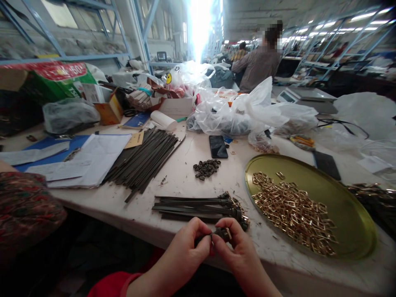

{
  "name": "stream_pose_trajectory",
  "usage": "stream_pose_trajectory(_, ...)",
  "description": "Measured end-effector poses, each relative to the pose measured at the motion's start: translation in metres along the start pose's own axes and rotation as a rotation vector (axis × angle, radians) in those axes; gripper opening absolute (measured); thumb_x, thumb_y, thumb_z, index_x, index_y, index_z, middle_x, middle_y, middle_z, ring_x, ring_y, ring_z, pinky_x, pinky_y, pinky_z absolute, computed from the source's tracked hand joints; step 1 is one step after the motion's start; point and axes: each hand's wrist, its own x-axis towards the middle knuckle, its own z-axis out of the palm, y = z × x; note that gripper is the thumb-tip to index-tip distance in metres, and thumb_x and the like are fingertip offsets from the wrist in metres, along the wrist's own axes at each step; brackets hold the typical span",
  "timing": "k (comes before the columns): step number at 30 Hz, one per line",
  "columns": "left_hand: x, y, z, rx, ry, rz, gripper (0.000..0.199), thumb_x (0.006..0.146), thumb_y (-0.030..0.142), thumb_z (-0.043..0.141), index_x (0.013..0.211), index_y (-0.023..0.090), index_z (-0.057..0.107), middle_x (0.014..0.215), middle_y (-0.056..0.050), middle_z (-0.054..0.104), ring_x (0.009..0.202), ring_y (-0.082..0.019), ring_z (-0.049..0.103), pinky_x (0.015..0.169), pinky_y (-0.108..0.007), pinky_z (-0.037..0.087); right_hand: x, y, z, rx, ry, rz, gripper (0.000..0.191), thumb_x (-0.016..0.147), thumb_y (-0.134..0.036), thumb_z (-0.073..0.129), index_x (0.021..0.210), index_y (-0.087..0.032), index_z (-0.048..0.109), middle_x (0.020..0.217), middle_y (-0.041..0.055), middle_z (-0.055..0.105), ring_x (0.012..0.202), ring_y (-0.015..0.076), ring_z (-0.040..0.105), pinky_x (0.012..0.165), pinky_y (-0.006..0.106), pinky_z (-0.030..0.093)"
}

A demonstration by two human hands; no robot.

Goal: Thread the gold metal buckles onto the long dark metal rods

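Red sleeve (114, 284) at the bottom edge, then two bare hands close together over the bench edge: left hand (181, 247) curled almost shut, right hand (243, 251) the same, fingertips meeting on the end of a dark strip (221, 235) with a small gold-coloured buckle (228, 234) at its tip, right between the two hands. Just beyond them on the white work table (182, 185), a short batch of dark strips (198, 207) with thick, bunched ends, bits of gold among them. Farther off, a much larger bundle of plain dark strips (142, 163), no gold visible on it. To the right, a round brass tray (349, 214) heaped with loose gold rectangular buckles (293, 214). Between the bundles and the tray, a small heap of dark rings (206, 168). Far more bare strips and loose buckles than finished ends, as far as visible.
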Motion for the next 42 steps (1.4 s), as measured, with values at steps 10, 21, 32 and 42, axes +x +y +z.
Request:
stream_pose_trajectory(10,-0.018,0.010,-0.014,-0.150,-0.225,-0.207,0.032,0.074,0.014,0.045,0.106,0.012,0.048,0.079,0.000,0.059,0.062,-0.009,0.054,0.053,-0.019,0.036,-0.010,0.006,-0.003,0.207,0.017,0.126,0.027,0.075,-0.046,0.054,0.079,-0.020,0.047,0.052,-0.0091,0.037,0.043,0.0077,0.032,0.041,0.020,0.025)
stream_pose_trajectory(21,-0.032,0.001,-0.003,-0.175,-0.211,-0.124,0.021,0.072,0.013,0.051,0.092,0.013,0.056,0.075,0.001,0.060,0.059,-0.008,0.054,0.056,-0.019,0.041,-0.032,-0.001,0.003,0.082,-0.114,0.062,0.023,0.079,-0.043,0.048,0.075,-0.020,0.047,0.058,-0.0063,0.041,0.050,0.0095,0.035,0.047,0.022,0.030)
stream_pose_trajectory(32,-0.033,0.007,0.000,-0.108,-0.265,-0.098,0.029,0.073,0.011,0.049,0.102,0.012,0.052,0.069,0.002,0.056,0.056,-0.007,0.050,0.053,-0.019,0.040,-0.042,0.006,-0.007,0.008,-0.207,0.047,0.020,0.082,-0.040,0.046,0.077,-0.020,0.047,0.063,-0.0044,0.045,0.057,0.0114,0.039,0.053,0.023,0.033)
stream_pose_trajectory(42,-0.026,0.006,-0.003,0.023,-0.225,-0.099,0.038,0.077,0.019,0.049,0.115,0.017,0.043,0.075,0.002,0.058,0.052,-0.007,0.046,0.043,-0.015,0.035,-0.038,0.005,-0.006,0.046,-0.048,0.089,0.045,0.085,-0.055,0.033,0.091,-0.020,0.060,0.060,-0.0012,0.051,0.054,0.0147,0.046,0.052,0.025,0.039)
